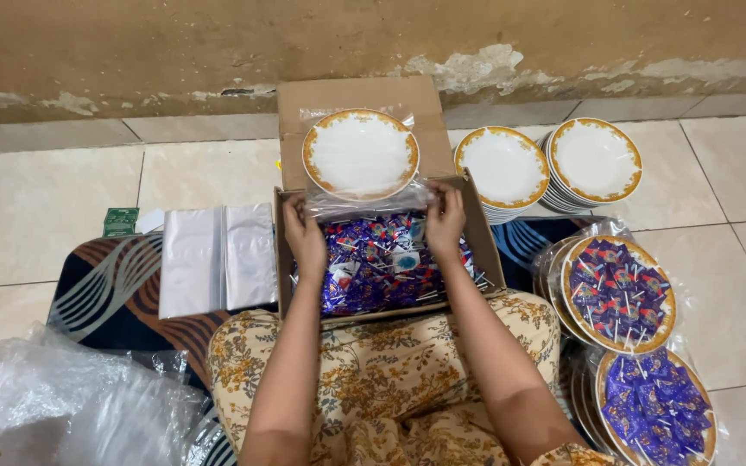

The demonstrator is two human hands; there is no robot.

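Fingers (302,210) pinching clear bag (371,204), over lollipops (373,267)

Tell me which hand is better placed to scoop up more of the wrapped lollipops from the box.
Probably the right hand: it rests over the middle of the wrapped lollipops, while the left hand sits at the cardboard box edge. Both grip the clear bag.

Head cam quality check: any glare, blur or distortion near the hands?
Head view: light is soft and even, shadows faint. Mild glare on the clear plastic bags and the film over the white plate. Left hand and right hand look sharp, no motion blur. Wide-lens bending shows along the wall and floor tiles. Crumpled plastic at the lower left is slightly soft.
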